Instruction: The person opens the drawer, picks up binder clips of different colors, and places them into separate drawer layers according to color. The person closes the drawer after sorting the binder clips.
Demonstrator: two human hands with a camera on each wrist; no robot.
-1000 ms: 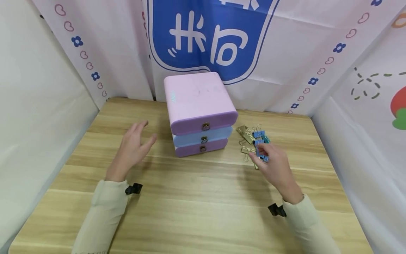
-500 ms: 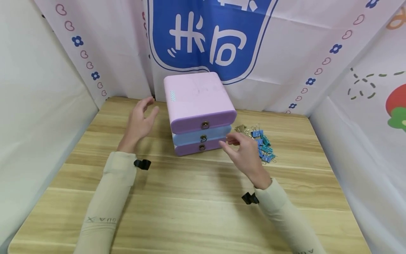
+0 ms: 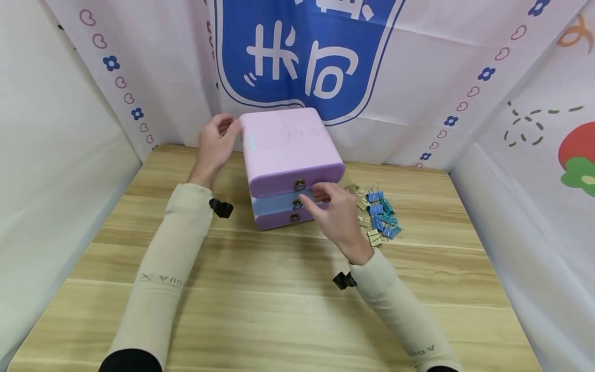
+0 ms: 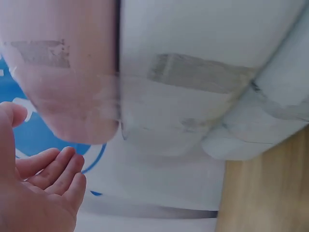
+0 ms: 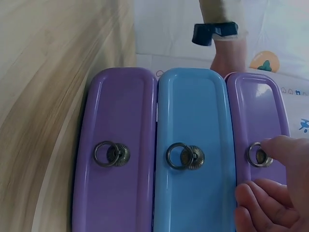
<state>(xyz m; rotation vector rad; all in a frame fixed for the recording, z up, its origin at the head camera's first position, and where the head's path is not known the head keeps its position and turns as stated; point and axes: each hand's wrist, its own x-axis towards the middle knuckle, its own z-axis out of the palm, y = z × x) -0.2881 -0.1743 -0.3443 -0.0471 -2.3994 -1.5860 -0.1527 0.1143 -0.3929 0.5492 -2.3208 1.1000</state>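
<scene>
A three-drawer box with a pink top (image 3: 288, 142) stands towards the back of the table, drawers closed. Its top drawer (image 5: 253, 106) and bottom drawer (image 5: 116, 101) are purple, the middle drawer (image 5: 195, 106) light blue, each with a bronze ring pull. At the box's back left top corner is my left hand (image 3: 215, 150), fingers loosely bent, holding nothing; the left wrist view shows it beside the box's side. My right hand (image 3: 341, 219) is before the drawer fronts. Its thumb (image 5: 280, 147) overlaps the top drawer's ring pull (image 5: 248, 155) in the right wrist view, fingers loosely curved below.
Right of the box lies a loose pile of binder clips, some blue (image 3: 375, 209), some teal and some gold (image 3: 374, 237). A printed curtain (image 3: 409, 77) hangs behind the wooden table (image 3: 279, 310), and white cloth walls flank it on both sides.
My left hand has moved forward from the table's left to the box's back left corner. My right hand has left the binder clips and moved left to the drawer fronts.
</scene>
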